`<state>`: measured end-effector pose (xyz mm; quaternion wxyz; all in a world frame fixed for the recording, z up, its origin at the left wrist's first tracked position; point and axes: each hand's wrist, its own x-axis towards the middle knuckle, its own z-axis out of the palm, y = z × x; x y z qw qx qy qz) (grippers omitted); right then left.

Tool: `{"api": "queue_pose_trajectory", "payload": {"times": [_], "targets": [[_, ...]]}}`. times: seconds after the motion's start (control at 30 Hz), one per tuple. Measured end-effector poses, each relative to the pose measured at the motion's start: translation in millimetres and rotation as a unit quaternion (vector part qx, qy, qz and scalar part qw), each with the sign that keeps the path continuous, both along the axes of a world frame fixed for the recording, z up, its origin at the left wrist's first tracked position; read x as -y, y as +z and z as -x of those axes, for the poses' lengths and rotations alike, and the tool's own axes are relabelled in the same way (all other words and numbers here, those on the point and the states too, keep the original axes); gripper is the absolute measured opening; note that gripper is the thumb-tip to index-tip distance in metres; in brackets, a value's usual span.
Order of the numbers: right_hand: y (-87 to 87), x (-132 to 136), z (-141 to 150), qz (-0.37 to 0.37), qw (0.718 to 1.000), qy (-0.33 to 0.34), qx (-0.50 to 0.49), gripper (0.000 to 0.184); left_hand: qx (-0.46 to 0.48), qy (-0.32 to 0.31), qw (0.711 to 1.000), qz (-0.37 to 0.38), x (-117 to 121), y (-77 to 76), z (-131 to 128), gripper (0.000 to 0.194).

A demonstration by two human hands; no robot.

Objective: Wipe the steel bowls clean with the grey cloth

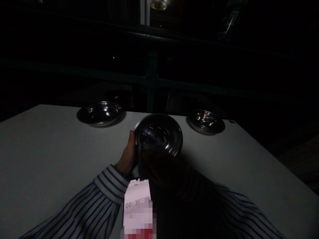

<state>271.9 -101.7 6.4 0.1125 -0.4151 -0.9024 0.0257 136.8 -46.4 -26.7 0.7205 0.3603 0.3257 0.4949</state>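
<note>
A shiny metal bowl is tilted up in front of me, its hollow side facing my view. My left hand grips its left rim, with the thumb up along the edge and the other fingers hidden behind it. Deep in shadow, my right hand lies over the bowl's lower part. Its fingers are too dark and blurred to make out. A dark strip, perhaps cloth, hangs by the bowl's lower left, but I cannot tell what it is.
On the white table, a metal bowl stands at the back left. Several nested metal bowls stand at the back right. A lit phone showing a timer is below my hands. Dark bars run beyond the table's far edge.
</note>
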Motion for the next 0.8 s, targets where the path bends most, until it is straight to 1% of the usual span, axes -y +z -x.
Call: {"api": "queue_pose_trajectory", "payload": {"times": [0.1,0.2,0.3,0.37,0.43,0.5,0.57,0.63,0.67,0.73,0.8], "targets": [[2.6,3.2,-9.0,0.037,0.998,-0.016,0.054,0.025,-0.032,0.026,0.999,-0.011,-2.5,6.2,1.1,0.056],[8.4,3.2,-25.0,0.059,0.992,-0.033,0.106,0.023,-0.033,0.004,0.999,-0.012,-7.9,10.1,6.0,0.057],[12.1,0.2,-33.5,0.059,0.99,-0.035,0.125,0.024,-0.001,-0.019,1.0,-0.012,-8.1,13.3,8.4,0.057],[11.3,-2.4,-32.5,0.058,0.991,-0.025,0.116,0.026,0.02,-0.008,1.0,-0.01,-4.6,15.6,6.0,0.056],[6.9,-4.8,-27.2,0.058,0.995,-0.011,0.085,0.026,0.032,0.009,0.999,-0.006,0.1,16.6,1.0,0.054],[-0.3,-6.6,-19.3,0.042,0.998,0.016,0.034,0.026,0.034,-0.002,0.999,0.011,4.1,15.7,-4.2,0.055],[-7.8,-7.0,-12.3,0.006,0.999,0.035,-0.017,0.026,0.03,-0.026,0.999,0.034,5.9,13.6,-7.1,0.06],[-11.7,-5.9,-10.0,-0.02,0.998,0.044,-0.036,0.028,0.028,-0.025,0.999,0.036,5.0,11.8,-6.9,0.062],[-11.3,-5.0,-11.2,-0.019,0.999,0.041,-0.027,0.029,0.025,-0.014,0.999,0.027,3.7,11.3,-5.8,0.062],[-6.0,-3.3,-17.7,0.005,0.999,0.025,0.022,0.03,0.017,0.01,1.0,0.004,0.5,11.4,-3.1,0.06],[1.6,-3.1,-25.6,0.041,0.996,-0.009,0.078,0.029,0.011,0.021,1.0,-0.006,-1.9,12.0,-1.6,0.059]]}}
